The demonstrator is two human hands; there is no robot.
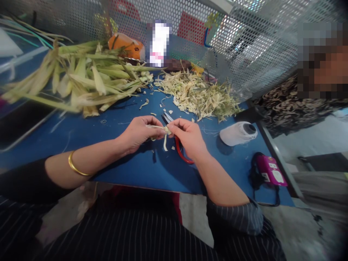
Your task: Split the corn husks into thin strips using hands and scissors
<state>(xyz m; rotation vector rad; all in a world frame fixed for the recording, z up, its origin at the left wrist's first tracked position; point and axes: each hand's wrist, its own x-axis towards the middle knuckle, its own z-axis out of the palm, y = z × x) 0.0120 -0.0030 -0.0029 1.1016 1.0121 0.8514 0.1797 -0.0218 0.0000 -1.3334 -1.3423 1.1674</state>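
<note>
Near the middle of the blue table, my left hand [145,130] is closed in a pinch on a pale strip of corn husk [165,142], whose end hangs below the fingers. My right hand [187,136] meets it fingertip to fingertip, pinching the same strip. Beneath and beside the right hand lies a pair of scissors [178,148] with red handles, its blades pointing away and partly hidden. Small husk scraps [145,104] are scattered around. A pile of long husks [89,79] is at the left, and thin shredded husk [201,96] is heaped beyond my hands.
A white cone of thread [236,133] stands to the right. A magenta device with a black strap [272,171] lies near the right edge. An orange bag [126,46] and a lit, blurred screen [160,43] are by the perforated metal panel [231,47]. Another person's patterned sleeve [288,98] shows at right.
</note>
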